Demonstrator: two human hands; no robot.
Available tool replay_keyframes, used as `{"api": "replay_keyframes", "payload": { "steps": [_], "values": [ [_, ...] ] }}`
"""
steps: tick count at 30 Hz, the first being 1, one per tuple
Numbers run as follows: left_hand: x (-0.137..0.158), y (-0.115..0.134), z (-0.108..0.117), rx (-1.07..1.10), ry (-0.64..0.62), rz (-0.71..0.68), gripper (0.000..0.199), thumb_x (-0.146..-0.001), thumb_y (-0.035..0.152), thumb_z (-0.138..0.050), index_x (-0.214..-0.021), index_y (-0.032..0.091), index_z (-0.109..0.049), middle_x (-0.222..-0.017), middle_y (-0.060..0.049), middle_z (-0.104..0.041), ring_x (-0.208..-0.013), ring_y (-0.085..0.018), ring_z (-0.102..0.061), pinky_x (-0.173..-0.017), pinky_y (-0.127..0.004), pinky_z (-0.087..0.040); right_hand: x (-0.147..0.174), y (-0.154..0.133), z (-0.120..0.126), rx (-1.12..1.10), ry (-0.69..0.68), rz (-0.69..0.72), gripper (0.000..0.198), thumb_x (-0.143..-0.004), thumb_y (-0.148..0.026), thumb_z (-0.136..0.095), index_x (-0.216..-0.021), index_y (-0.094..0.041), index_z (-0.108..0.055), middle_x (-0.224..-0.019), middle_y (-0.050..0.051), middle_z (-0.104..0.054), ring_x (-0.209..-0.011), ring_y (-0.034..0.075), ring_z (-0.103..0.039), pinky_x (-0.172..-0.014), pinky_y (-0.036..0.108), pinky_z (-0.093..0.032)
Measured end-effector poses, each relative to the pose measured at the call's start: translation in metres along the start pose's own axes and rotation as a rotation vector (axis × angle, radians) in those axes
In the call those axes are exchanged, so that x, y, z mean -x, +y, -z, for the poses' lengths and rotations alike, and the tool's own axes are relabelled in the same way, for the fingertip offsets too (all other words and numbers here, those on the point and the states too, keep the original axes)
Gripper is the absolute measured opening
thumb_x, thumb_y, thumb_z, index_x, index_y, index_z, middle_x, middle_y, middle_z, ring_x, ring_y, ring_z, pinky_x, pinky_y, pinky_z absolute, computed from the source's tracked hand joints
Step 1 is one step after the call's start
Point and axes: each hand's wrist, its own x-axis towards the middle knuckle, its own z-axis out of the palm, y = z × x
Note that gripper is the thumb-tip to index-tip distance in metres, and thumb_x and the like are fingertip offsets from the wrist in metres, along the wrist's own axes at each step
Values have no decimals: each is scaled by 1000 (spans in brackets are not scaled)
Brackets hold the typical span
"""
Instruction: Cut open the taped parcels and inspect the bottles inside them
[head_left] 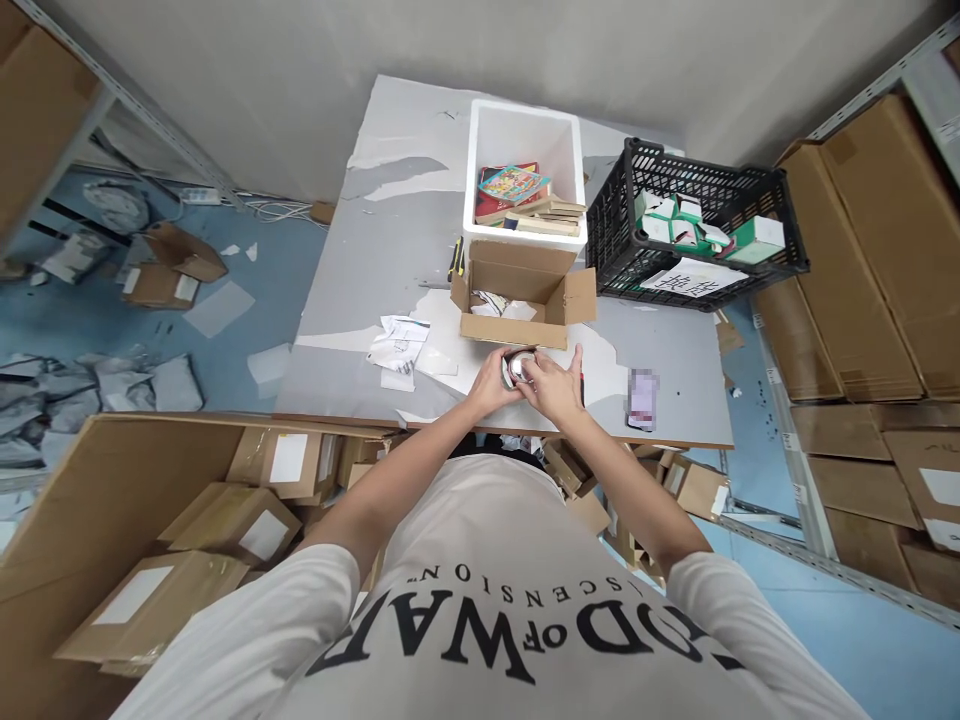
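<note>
At the table's front edge, both my hands are on a small round silvery-white thing (519,367) with a dark side; its exact kind is too small to make out. My left hand (491,387) is closed around its left side. From the right, my right hand (556,390) grips it with the fingertips on its top, while one finger points away. Just beyond them stands an opened cardboard box (514,330), flaps spread, with crumpled paper (517,308) inside. Part of a dark and red object (581,388) shows beside my right hand.
Behind the box is a white foam box (475,170) holding books (517,190). A black crate (611,240) with green-and-white boxes (757,240) stands right. A phone (642,398) and a torn plastic bag (399,342) lie on the table (337,340). Cartons (262,525) are stacked below left.
</note>
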Motion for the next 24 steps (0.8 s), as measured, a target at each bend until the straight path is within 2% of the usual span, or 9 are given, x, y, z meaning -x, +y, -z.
{"api": "replay_keyframes", "payload": {
  "steps": [2,8,16,18,21,24],
  "values": [
    [0,-1,0,3,-13,-2,81,-59,38,-81,-126,19,-42,-123,-15,-56,-115,-32,-57,-95,-50,-48,-1,-2,-1,1,-13,5,25,-91,-35,-49,-112,-23,-59,-120,14,-64,-109,31,-58,-107,73,5],
    [-1,-1,3,3,-24,1,78,-59,36,-80,-125,17,-42,-120,-14,-58,-112,-31,-58,-93,-49,-49,-2,4,-6,-11,-60,61,34,-93,-34,-47,-125,-23,-54,-133,17,-56,-130,36,-44,-105,77,2],
    [-1,-6,4,31,-53,-4,82,-60,41,-83,-127,19,-41,-121,-14,-57,-112,-30,-59,-93,-49,-51,4,15,-23,-42,-106,46,41,-96,-35,-42,-132,-19,-53,-149,19,-40,-138,35,-36,-110,66,-21],
    [0,-7,5,26,-63,-1,90,-60,45,-83,-133,18,-36,-127,-16,-54,-116,-32,-57,-96,-50,-49,5,19,-23,-79,-119,27,43,-94,-39,-45,-132,-20,-54,-151,19,-35,-140,36,-34,-109,63,-28],
    [3,-8,8,24,-66,-24,108,-61,50,-82,-144,18,-21,-140,-22,-43,-130,-35,-48,-102,-53,-45,7,29,-23,-230,-128,26,53,-91,-46,-50,-137,-21,-49,-155,18,-28,-138,34,-38,-107,54,-38],
    [8,-7,12,1,-75,-92,120,-61,56,-81,-149,19,-8,-150,-26,-29,-137,-36,-39,-106,-54,-41,12,44,-25,-436,-74,70,71,-87,-52,-56,-147,-19,-35,-152,19,-34,-138,30,-39,-108,48,-41]
  ]
}}
